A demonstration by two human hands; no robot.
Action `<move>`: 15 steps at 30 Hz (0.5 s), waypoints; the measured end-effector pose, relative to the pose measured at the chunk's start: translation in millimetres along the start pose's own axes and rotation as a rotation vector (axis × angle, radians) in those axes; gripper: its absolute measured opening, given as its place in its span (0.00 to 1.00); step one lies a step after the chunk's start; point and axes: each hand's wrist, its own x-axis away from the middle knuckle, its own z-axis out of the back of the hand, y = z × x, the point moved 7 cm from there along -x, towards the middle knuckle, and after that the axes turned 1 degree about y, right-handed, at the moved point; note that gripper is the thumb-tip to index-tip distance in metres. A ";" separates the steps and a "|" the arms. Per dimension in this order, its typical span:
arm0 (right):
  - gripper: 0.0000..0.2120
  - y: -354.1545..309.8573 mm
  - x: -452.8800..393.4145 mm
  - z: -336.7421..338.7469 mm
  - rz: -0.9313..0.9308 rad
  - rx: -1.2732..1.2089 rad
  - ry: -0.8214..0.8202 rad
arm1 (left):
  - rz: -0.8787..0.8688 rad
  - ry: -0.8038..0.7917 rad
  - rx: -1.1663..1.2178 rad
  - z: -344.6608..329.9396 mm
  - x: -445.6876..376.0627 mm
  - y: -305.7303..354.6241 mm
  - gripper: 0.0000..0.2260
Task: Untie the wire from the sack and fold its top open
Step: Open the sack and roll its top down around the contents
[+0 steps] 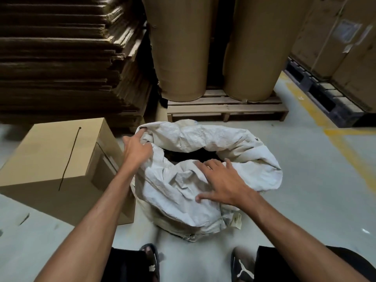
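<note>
A white woven sack (240,151) stands on the floor in front of my feet. Its top is rolled outward into a thick collar around a dark opening (189,154). My left hand (136,149) grips the folded rim at the sack's left side, with fingers tucked under the fabric. My right hand (221,182) lies flat with fingers spread on the near fold of the rim. A long dark wire (70,157) lies stretched across the top of a cardboard box (38,159) to the left, apart from the sack.
The cardboard box touches the sack's left side. Behind stand stacked flat cardboard sheets (61,58), two big brown paper rolls (254,47) on a wooden pallet (225,108), and cartons (345,37) on a dark pallet at right. Yellow floor lines (345,143) run right.
</note>
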 end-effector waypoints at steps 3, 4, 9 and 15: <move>0.30 2.6 -0.4 4.2 0.005 -0.014 0.130 | -0.020 0.002 -0.278 -5.9 8.0 0.4 0.28; 0.30 3.8 -0.9 4.7 0.000 -0.039 0.154 | -0.090 0.067 -0.391 -6.2 12.4 6.6 0.26; 0.30 -1.5 -3.2 -1.1 0.050 -0.066 0.204 | -0.835 0.267 -0.550 -44.6 59.6 61.7 0.24; 0.22 -1.4 -6.5 3.4 0.109 -0.082 0.155 | -1.137 -0.130 -0.970 -134.1 55.5 65.4 0.11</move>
